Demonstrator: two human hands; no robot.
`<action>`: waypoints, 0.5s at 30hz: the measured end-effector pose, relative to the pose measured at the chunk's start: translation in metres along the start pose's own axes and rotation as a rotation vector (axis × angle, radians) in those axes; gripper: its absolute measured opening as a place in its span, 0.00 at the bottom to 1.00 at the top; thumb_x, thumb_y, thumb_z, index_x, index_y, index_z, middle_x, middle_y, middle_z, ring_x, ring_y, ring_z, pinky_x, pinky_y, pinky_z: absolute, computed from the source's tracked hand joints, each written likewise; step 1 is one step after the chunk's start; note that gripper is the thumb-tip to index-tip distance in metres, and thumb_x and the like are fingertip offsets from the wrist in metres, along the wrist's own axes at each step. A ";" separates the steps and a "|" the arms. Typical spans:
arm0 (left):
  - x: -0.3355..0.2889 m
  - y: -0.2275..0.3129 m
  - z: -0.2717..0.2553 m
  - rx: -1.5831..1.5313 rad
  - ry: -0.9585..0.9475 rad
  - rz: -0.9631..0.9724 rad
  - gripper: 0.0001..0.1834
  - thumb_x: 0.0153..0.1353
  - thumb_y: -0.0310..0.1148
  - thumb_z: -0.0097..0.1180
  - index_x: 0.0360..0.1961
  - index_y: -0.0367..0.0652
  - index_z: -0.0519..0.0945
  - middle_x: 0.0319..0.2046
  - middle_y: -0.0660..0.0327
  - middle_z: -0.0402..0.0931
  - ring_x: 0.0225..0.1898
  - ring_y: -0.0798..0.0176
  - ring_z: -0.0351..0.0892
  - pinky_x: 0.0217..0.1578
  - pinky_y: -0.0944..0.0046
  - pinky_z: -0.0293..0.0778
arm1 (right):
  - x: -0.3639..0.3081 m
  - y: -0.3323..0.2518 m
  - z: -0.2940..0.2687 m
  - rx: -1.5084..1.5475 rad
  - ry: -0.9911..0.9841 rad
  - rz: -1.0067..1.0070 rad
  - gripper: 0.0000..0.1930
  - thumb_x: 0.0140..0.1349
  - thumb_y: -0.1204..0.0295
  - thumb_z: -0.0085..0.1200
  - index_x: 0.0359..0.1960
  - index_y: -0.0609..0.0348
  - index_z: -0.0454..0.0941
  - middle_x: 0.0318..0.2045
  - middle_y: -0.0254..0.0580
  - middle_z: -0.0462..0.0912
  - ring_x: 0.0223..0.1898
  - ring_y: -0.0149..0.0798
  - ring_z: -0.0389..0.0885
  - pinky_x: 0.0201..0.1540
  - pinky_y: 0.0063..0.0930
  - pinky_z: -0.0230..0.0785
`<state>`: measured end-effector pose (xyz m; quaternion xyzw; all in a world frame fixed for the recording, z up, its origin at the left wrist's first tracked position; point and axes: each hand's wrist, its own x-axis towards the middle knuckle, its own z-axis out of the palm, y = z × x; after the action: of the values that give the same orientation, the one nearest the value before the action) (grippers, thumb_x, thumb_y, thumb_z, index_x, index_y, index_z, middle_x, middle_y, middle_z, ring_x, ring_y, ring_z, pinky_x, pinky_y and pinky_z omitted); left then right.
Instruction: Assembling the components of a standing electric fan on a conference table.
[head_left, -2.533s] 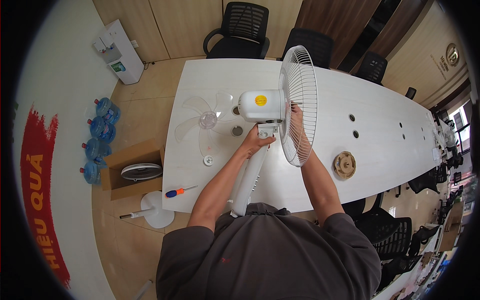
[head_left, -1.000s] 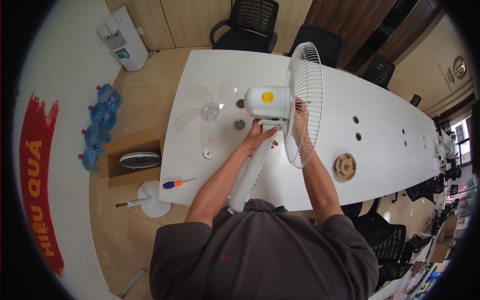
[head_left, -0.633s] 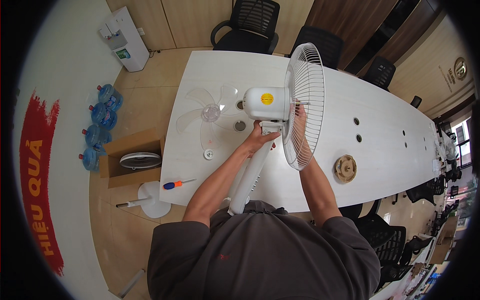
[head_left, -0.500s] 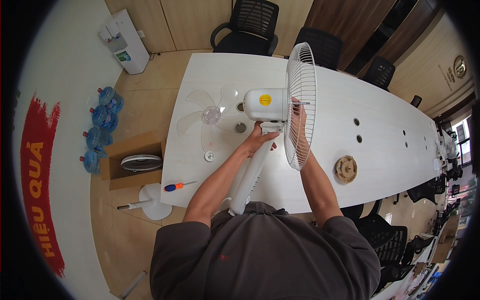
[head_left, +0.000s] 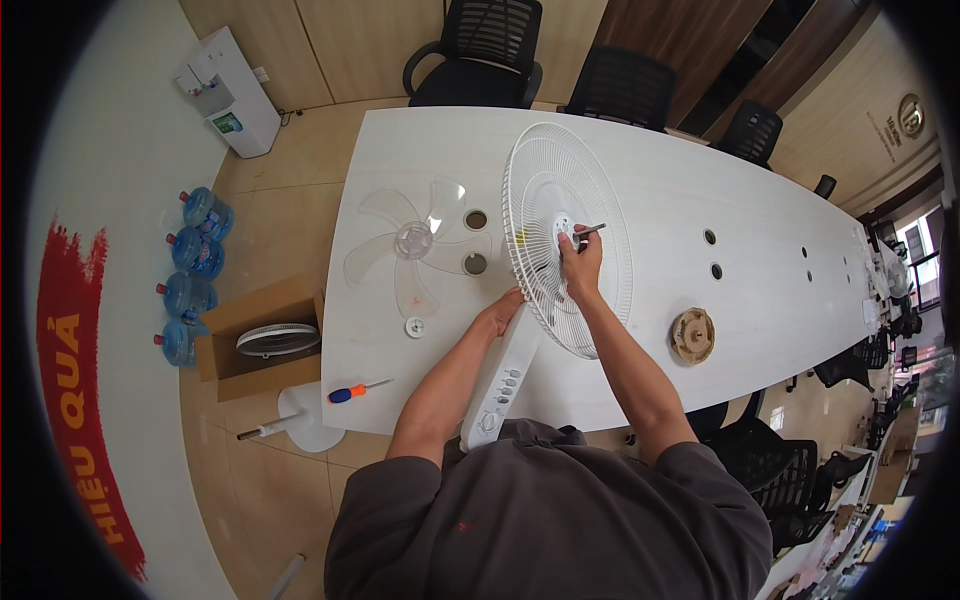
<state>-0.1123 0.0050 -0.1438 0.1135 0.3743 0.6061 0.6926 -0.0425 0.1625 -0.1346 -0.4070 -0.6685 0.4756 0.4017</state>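
Observation:
A white fan body with its round wire rear grille (head_left: 610, 310) attached leans over the table's near edge, its control column (head_left: 497, 395) against my front. My left hand (head_left: 500, 312) is wrapped round the neck behind the grille, its fingers partly hidden. My right hand (head_left: 582, 262) is at the grille's centre, fingers closed by the white hub (head_left: 562, 225), below the metal shaft (head_left: 592, 230). What the fingertips pinch is hidden. To the left lie a clear fan blade (head_left: 413, 240) and a small white round cap (head_left: 415, 327).
An orange-and-blue screwdriver (head_left: 358, 391) lies at the white table's (head_left: 760, 330) left corner; a brown round part (head_left: 692, 336) is at right. On the floor are a cardboard box (head_left: 255, 385) holding another grille, a white base with a pole (head_left: 310, 420) and water bottles (head_left: 190, 297). Chairs surround the table.
The fan has turned so the grille's open front now faces up toward me and its buttons show. My right hand stays at the hub; my left has shifted behind the grille.

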 end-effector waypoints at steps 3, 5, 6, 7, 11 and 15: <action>0.011 -0.021 -0.026 -0.073 -0.170 -0.028 0.28 0.61 0.49 0.58 0.54 0.40 0.73 0.43 0.56 0.80 0.40 0.60 0.84 0.42 0.59 0.83 | -0.014 -0.002 0.003 -0.232 0.011 -0.076 0.22 0.54 0.71 0.64 0.47 0.67 0.71 0.39 0.49 0.73 0.41 0.44 0.72 0.47 0.37 0.66; 0.016 -0.025 -0.031 -0.090 -0.160 -0.059 0.28 0.61 0.49 0.58 0.54 0.40 0.73 0.43 0.56 0.80 0.40 0.61 0.84 0.42 0.60 0.83 | -0.018 0.002 0.005 -0.297 0.025 -0.073 0.20 0.53 0.73 0.64 0.45 0.67 0.71 0.41 0.53 0.72 0.42 0.49 0.72 0.47 0.39 0.65; 0.018 -0.029 -0.033 -0.101 -0.153 -0.076 0.28 0.61 0.50 0.58 0.54 0.40 0.73 0.43 0.56 0.80 0.40 0.61 0.84 0.42 0.60 0.83 | -0.020 0.005 0.004 -0.330 0.018 -0.050 0.20 0.53 0.73 0.64 0.44 0.67 0.71 0.41 0.53 0.71 0.43 0.50 0.72 0.47 0.39 0.65; 0.019 -0.032 -0.035 -0.111 -0.146 -0.093 0.28 0.61 0.50 0.58 0.54 0.40 0.73 0.43 0.56 0.80 0.40 0.61 0.84 0.41 0.60 0.83 | -0.022 0.008 0.004 -0.363 0.010 -0.027 0.19 0.52 0.74 0.63 0.44 0.67 0.71 0.41 0.54 0.71 0.43 0.51 0.71 0.48 0.39 0.64; 0.024 -0.039 -0.044 -0.141 -0.116 -0.157 0.28 0.61 0.50 0.58 0.54 0.40 0.74 0.43 0.57 0.80 0.40 0.61 0.83 0.41 0.60 0.83 | -0.023 0.022 0.004 -0.455 -0.010 -0.048 0.19 0.52 0.75 0.63 0.43 0.68 0.71 0.41 0.55 0.70 0.44 0.53 0.70 0.48 0.40 0.64; 0.022 -0.046 -0.053 -0.165 -0.075 -0.215 0.29 0.61 0.51 0.58 0.54 0.40 0.74 0.44 0.57 0.80 0.41 0.61 0.83 0.40 0.61 0.83 | -0.027 0.022 0.005 -0.491 -0.032 -0.010 0.19 0.52 0.75 0.62 0.43 0.69 0.70 0.42 0.57 0.70 0.45 0.55 0.69 0.49 0.42 0.63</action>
<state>-0.1130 -0.0014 -0.2169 0.0381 0.3069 0.5523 0.7741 -0.0344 0.1406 -0.1610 -0.4814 -0.7723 0.3032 0.2825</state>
